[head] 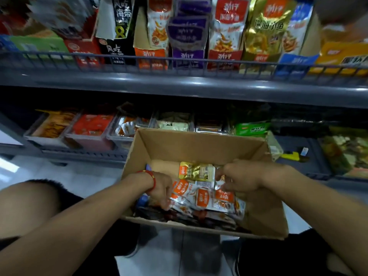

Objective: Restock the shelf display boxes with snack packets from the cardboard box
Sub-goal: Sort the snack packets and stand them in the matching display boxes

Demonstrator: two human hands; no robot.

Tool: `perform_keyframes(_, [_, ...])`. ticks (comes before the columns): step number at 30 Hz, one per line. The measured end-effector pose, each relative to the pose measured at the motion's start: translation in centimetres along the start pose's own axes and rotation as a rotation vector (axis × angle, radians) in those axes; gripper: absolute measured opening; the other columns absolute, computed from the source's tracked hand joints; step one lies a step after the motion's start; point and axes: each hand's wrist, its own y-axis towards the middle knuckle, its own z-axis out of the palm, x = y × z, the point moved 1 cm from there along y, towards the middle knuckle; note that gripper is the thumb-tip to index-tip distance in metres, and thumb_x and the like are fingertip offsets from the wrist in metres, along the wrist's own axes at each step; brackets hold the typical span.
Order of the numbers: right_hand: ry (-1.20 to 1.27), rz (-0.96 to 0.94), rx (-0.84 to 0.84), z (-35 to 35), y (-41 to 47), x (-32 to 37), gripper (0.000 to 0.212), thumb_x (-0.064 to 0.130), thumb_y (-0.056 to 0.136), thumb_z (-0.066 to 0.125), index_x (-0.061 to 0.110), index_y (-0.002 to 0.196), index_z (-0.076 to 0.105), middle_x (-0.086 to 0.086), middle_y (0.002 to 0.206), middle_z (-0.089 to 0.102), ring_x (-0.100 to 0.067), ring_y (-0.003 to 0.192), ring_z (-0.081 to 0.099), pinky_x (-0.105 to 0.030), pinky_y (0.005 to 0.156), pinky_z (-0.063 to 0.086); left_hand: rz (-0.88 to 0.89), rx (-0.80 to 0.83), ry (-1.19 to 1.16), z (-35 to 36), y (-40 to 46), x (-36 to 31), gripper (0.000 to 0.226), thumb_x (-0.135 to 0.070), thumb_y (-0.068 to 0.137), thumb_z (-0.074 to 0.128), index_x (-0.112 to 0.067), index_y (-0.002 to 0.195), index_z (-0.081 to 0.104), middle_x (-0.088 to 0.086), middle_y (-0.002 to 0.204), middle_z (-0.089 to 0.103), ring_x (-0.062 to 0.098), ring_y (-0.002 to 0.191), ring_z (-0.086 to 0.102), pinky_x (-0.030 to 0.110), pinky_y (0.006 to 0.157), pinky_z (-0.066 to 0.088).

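Head view: with display boxes [151, 58] along the top of the frame already well filled, both hands reach into the cardboard box [199, 144] at lower centre, left hand [161, 188] and right hand [239, 177] gripping orange snack packets [203, 198], many left to shelve

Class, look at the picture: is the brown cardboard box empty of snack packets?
No: the brown cardboard box holds orange-and-white snack packets and a gold foil packet, with both hands reaching among them.
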Motion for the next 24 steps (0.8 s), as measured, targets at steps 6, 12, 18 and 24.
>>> perform_keyframes(6, [0.031, -0.031, 0.003, -0.5, 0.3, 0.2, 0.045, 0.046, 0.101, 0.055, 0.028, 0.142, 0.050, 0.010, 0.103, 0.055, -0.012, 0.098, 0.050, -0.033, 0.091, 0.048, -0.030, 0.163, 0.163, 0.9, 0.4, 0.6, 0.062, -0.059, 0.068, 0.077, -0.019, 0.114, 0.066, 0.000, 0.113, 0.069, 0.025, 0.099, 0.069, 0.035, 0.083, 0.059])
perform_keyframes(12, [0.020, -0.028, -0.001, -1.0, 0.0, 0.6, 0.045, 0.047, 0.102, 0.054, 0.030, 0.143, 0.050, 0.007, 0.113, 0.058, -0.011, 0.099, 0.046, -0.031, 0.087, 0.043, -0.029, 0.090, 0.060, 0.8, 0.3, 0.6, 0.049, -0.037, 0.072, 0.077, -0.021, 0.115, 0.060, -0.003, 0.107, 0.065, 0.024, 0.096, 0.068, 0.034, 0.079, 0.057])
perform_keyframes(18, [0.055, -0.041, -0.037, -1.1, -0.2, 1.0, 0.040, 0.045, 0.102, 0.054, 0.030, 0.140, 0.054, 0.006, 0.119, 0.068, -0.009, 0.101, 0.053, -0.032, 0.091, 0.048, -0.030, -0.146, -0.076, -3.0, -2.5, 1.2, 0.010, -0.016, 0.097, 0.059, -0.022, 0.105, 0.057, 0.008, 0.100, 0.065, 0.019, 0.076, 0.055, 0.026, 0.062, 0.048])
perform_keyframes(24, [0.284, -0.083, -0.169, -1.3, 0.4, 1.7, 0.045, 0.051, 0.100, 0.057, 0.027, 0.138, 0.055, 0.012, 0.117, 0.070, -0.006, 0.097, 0.065, -0.032, 0.087, 0.053, 0.200, -0.303, -0.546, -5.8, -4.1, 1.0, 0.036, 0.007, 0.091, 0.060, -0.020, 0.115, 0.064, 0.001, 0.098, 0.071, 0.012, 0.086, 0.066, 0.022, 0.071, 0.051])
